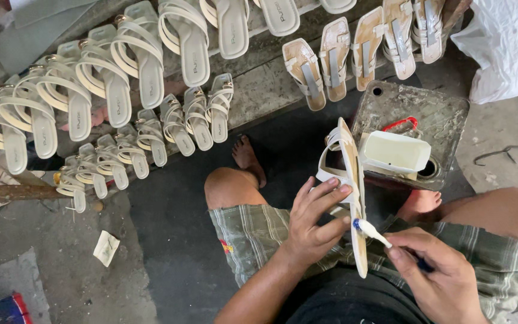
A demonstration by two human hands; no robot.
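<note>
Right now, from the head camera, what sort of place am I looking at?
Most likely a small shoemaking workshop, worked from the floor. Rows of cream strappy sandals lie on the concrete, the left hand holds one cream sandal on edge, and the right hand applies a white-headed brush beside a grimy glue-stained container.

Landmark: stool (439,114). Container (394,151) sits on the stool. Sandal (350,180) stands on edge just left of the stool, left hand (314,223) on its left side. Toothbrush (372,231) touches the sandal below the stool, right hand (445,279) holding it. Rows of sandals (121,90) lie on the floor far left of the stool; bag (508,48) up right.
</note>
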